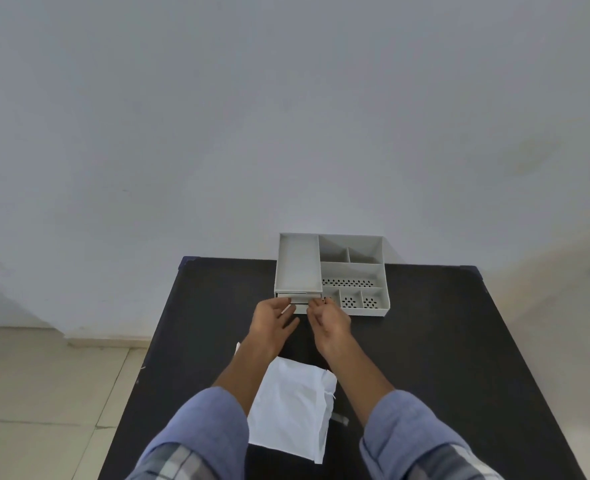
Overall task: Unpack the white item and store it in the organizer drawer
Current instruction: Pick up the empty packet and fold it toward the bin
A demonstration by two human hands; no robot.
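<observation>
A grey compartment organizer (352,271) stands at the back of the black table (442,341). Its drawer (300,308) at the lower left front is pulled out a little. My left hand (272,320) is just in front of the drawer and pinches a small thin white item (287,310) between thumb and fingers. My right hand (329,322) is beside it, fingertips curled on the drawer's right front corner. The opened white packaging bag (291,407) lies flat on the table between my forearms.
A small white scrap (238,348) lies left of my left wrist. A small grey strip (340,419) sits right of the bag. A pale wall rises directly behind the organizer. The table's left edge drops to a tiled floor (44,393).
</observation>
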